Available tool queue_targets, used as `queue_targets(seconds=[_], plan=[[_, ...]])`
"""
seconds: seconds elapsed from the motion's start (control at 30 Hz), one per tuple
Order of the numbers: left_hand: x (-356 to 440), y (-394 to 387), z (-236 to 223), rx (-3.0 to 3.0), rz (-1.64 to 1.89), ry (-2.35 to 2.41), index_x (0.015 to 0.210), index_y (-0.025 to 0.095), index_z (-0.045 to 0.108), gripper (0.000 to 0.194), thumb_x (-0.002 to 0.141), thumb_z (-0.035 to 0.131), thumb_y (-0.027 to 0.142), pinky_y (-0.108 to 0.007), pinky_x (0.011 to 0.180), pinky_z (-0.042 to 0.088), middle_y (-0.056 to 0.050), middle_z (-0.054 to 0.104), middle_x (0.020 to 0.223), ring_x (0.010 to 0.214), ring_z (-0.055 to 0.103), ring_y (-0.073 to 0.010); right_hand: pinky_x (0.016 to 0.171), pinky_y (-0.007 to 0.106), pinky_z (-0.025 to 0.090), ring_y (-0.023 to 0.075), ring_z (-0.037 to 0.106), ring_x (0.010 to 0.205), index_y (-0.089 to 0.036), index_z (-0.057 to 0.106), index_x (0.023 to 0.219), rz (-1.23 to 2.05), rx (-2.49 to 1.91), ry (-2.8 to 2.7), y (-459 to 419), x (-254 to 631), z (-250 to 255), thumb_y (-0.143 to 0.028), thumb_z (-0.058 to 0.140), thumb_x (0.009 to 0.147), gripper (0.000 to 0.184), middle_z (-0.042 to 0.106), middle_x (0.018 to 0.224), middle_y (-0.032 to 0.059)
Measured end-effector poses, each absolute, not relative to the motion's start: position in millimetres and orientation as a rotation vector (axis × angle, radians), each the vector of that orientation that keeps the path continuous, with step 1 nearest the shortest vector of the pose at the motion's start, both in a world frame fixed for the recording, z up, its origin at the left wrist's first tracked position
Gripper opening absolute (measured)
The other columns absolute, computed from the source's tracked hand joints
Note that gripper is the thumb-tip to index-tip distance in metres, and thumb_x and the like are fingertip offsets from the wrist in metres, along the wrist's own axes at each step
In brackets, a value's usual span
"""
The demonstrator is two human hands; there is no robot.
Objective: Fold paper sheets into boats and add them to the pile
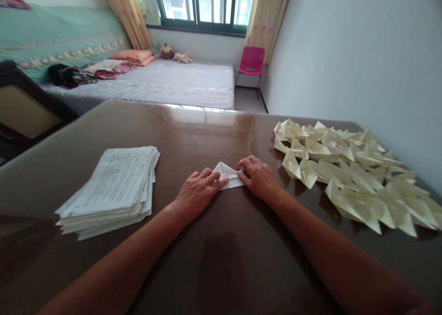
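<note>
A small sheet of printed white paper (226,177), folded to a peak at the top with a straight strip along its lower edge, lies on the brown table between my hands. My left hand (200,186) grips its left side, thumb along the lower edge and fingertips on the slanted fold. At the right end, my right hand (258,177) has its thumb and bent forefinger on the strip. What lies under the fingertips is hidden. Many folded cream paper boats (331,158) stand in rows to the right of my right hand.
A thick stack of printed sheets (113,181) lies on the table (179,269) at the left. Beyond the far table edge are a bed (179,82) and a pink chair (252,61). A wall (345,52) runs along the right side; a dark wooden chair (31,103) stands at left.
</note>
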State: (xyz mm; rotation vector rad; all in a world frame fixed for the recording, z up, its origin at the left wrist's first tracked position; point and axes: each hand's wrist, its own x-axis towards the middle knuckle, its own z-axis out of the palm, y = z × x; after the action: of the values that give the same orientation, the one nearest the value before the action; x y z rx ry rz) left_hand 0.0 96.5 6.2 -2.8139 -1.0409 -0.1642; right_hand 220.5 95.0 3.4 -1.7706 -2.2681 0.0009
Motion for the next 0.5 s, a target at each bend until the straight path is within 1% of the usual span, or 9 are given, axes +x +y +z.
queue_targets(seconds=[0.07,0.17,0.23,0.33,0.4,0.5], plan=[[-0.1,96.4,5.7,-2.807,-0.161,-1.044,0.133,0.037,0.045,0.040,0.094,0.048,0.029,-0.030,0.076,0.039,-0.002,0.057,0.115,0.104,0.050,-0.0191,0.077,0.031,0.036,0.0208,0.052,0.098,-0.025,0.059,0.116,-0.086,-1.638,-2.397,88.1,215.9,9.2,-0.029,0.051,0.092,0.026,0.060,0.105,0.0072],[0.1,96.0,5.4,-2.803,-0.163,-1.049,0.132,0.037,0.046,0.040,0.093,0.049,0.028,-0.031,0.076,0.039,-0.002,0.058,0.114,0.104,0.050,-0.0187,0.076,0.032,0.036,0.0211,0.054,0.095,-0.026,0.062,0.112,-0.116,-1.518,-2.631,76.0,207.6,17.5,-0.022,0.049,0.092,0.024,0.061,0.102,0.0079],[0.1,95.6,5.7,-2.802,-0.165,-1.051,0.131,0.035,0.047,0.039,0.093,0.050,0.027,-0.031,0.077,0.039,-0.002,0.058,0.113,0.104,0.050,-0.0186,0.072,0.032,0.037,0.0210,0.056,0.091,-0.024,0.060,0.114,-0.109,-1.558,-2.695,69.5,204.1,21.3,-0.020,0.047,0.093,0.026,0.062,0.102,0.0085],[-1.3,95.3,6.5,-2.800,-0.170,-1.047,0.127,0.032,0.051,0.035,0.093,0.050,0.026,-0.031,0.076,0.040,-0.002,0.059,0.112,0.103,0.050,-0.0188,0.068,0.033,0.038,0.0222,0.060,0.087,-0.021,0.056,0.121,-0.120,-1.676,-2.724,64.3,203.3,25.3,-0.017,0.043,0.093,0.032,0.063,0.105,0.0111],[-3.3,95.3,7.4,-2.791,-0.172,-1.051,0.122,0.029,0.056,0.031,0.092,0.051,0.025,-0.031,0.075,0.040,-0.003,0.060,0.109,0.101,0.051,-0.0191,0.067,0.034,0.038,0.0236,0.062,0.088,-0.018,0.055,0.123,-0.120,-1.759,-2.738,63.2,204.4,27.9,-0.015,0.041,0.092,0.034,0.064,0.106,0.0141],[-7.1,95.5,9.5,-2.761,-0.173,-1.070,0.113,0.026,0.062,0.024,0.090,0.053,0.023,-0.032,0.073,0.039,-0.005,0.061,0.102,0.100,0.051,-0.0206,0.065,0.034,0.040,0.0246,0.064,0.087,-0.014,0.052,0.129,-0.081,-1.867,-2.751,62.8,206.3,31.6,-0.013,0.040,0.092,0.039,0.066,0.102,0.0166]])
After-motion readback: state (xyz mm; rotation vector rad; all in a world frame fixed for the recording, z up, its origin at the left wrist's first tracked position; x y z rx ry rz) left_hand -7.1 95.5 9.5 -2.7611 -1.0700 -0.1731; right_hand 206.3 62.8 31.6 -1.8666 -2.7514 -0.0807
